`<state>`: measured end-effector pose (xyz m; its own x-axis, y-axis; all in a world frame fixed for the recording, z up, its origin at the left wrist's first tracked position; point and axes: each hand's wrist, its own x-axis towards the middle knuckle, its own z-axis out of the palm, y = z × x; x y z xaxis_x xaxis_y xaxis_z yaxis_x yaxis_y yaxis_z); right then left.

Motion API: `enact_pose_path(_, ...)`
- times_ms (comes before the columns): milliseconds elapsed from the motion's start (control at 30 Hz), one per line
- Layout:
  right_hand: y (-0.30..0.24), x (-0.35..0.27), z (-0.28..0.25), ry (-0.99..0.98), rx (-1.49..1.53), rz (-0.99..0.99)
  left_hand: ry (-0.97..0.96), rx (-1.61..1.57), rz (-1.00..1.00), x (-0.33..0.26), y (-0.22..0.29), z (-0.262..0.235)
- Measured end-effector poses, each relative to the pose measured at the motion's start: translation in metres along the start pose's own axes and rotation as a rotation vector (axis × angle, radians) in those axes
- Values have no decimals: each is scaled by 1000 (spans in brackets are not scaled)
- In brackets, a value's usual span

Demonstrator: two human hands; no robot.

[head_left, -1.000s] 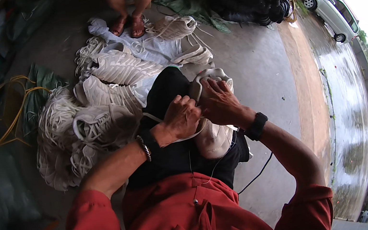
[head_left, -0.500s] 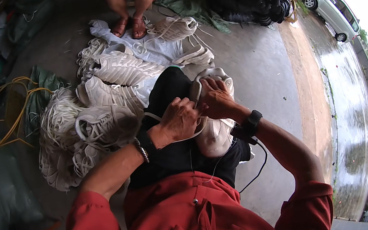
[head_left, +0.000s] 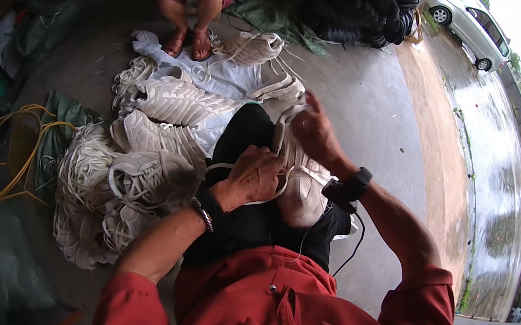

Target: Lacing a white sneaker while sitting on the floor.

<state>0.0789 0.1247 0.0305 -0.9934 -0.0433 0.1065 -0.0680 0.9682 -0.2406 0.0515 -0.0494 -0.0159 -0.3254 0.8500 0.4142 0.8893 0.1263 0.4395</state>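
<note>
A pale sneaker (head_left: pixel 303 198) lies on my black-clad lap, toe toward me. My left hand (head_left: pixel 255 174) is closed at the left side of its lace opening, fingertips pinched together. A white shoelace (head_left: pixel 218 167) runs in a loop from these fingers, round the wrist side and back to the shoe. My right hand (head_left: pixel 315 131) is raised over the shoe's far, ankle end. Its fingers point away from me and are smeared by motion, so what they hold cannot be made out.
Left of my lap lie several pale sneakers (head_left: pixel 149 174) and a heap of white laces (head_left: pixel 87 165). More stacked shoes (head_left: pixel 184 98) rest on white sheeting beyond. A person's sandalled feet (head_left: pixel 200 46) are at the far side. Black items (head_left: pixel 351 6) are piled far right; a yellow wire frame (head_left: pixel 29 179) stands left.
My right hand has lifted off the shoe's opening, up and to the right. The left hand has shifted slightly down and stays closed at the shoe. Another person's arm now shows at the top.
</note>
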Motion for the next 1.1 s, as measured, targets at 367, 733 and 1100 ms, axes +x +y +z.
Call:
enact_pose_path(367,-23,-64,-57,438,800,-22,375,-323,-42,34,35,-8)
enact_pose_path(733,32,-84,-28,-43,108,10,-477,-866,287,32,119,-50)
enact_pose_path(1100,40,-68,-44,-401,33,-150,-154,-844,-678,39,75,-7)
